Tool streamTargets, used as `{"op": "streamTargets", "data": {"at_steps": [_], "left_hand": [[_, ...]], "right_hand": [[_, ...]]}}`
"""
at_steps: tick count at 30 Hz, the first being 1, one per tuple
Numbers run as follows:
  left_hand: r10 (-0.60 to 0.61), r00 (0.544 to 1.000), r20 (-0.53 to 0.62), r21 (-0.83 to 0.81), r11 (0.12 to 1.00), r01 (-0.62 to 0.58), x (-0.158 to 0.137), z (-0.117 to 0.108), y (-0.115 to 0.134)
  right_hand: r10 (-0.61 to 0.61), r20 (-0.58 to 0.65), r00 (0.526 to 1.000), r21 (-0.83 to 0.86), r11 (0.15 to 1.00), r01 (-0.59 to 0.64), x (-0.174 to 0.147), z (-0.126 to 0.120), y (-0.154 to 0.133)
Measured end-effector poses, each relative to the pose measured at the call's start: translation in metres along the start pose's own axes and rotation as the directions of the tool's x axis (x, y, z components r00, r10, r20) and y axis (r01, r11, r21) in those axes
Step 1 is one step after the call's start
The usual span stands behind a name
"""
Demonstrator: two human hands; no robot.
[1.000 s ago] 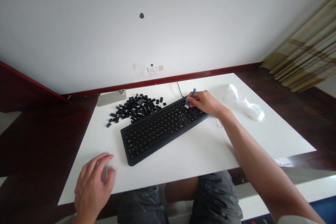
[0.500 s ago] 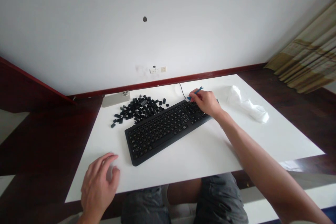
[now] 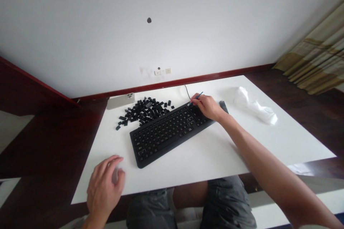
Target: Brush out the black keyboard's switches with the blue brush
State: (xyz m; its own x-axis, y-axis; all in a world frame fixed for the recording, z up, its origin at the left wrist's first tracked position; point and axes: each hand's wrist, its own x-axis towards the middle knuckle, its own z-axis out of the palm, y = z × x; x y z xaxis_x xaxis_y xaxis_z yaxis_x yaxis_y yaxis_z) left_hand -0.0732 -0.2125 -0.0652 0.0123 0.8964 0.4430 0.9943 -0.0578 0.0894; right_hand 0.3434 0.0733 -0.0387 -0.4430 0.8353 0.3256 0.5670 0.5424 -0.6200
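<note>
A black keyboard point(image 3: 172, 139) lies at a slant on the white table, its keycaps off so the key sockets show. My right hand point(image 3: 208, 106) is over its far right part, the fingers pinching a slim blue brush point(image 3: 199, 95). The brush's pale tip points down at the keyboard's top edge. Part of the number pad is hidden under that hand. My left hand point(image 3: 106, 182) rests at the table's near left, empty, with fingers curved and thumb apart. Behind the keyboard is a heap of loose black keycaps point(image 3: 146, 111).
A phone point(image 3: 119, 101) lies face down at the table's far left corner. Crumpled clear plastic point(image 3: 256, 109) sits on the right of the white table point(image 3: 215, 157). The keyboard's cable point(image 3: 187, 92) runs to the back edge, toward the wall sockets point(image 3: 162, 72).
My right hand has shifted slightly left along the keyboard's top edge, and the brush is tilted lower. The keyboard's right end shows more. My left hand stays in place.
</note>
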Motion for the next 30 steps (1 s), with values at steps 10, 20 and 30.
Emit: {"op": "streamTargets", "data": {"at_steps": [10, 20, 30], "left_hand": [[-0.002, 1.000, 0.008, -0.012, 1.000, 0.002, -0.0003, -0.0003, 0.0001], [-0.004, 1.000, 0.011, -0.008, 1.000, 0.004, 0.0006, 0.0004, 0.0001], [-0.017, 1.000, 0.016, -0.015, 1.000, 0.017, -0.0003, -0.0018, 0.0011]], "right_hand": [[0.009, -0.095, 0.995, -0.042, 0.999, -0.013, 0.0001, 0.0001, -0.0021], [0.077, -0.054, 0.996, -0.015, 0.997, -0.078, 0.0012, -0.0006, -0.0002], [0.125, -0.056, 0.991, 0.041, 0.992, -0.123, 0.0013, -0.0039, -0.0014]]}}
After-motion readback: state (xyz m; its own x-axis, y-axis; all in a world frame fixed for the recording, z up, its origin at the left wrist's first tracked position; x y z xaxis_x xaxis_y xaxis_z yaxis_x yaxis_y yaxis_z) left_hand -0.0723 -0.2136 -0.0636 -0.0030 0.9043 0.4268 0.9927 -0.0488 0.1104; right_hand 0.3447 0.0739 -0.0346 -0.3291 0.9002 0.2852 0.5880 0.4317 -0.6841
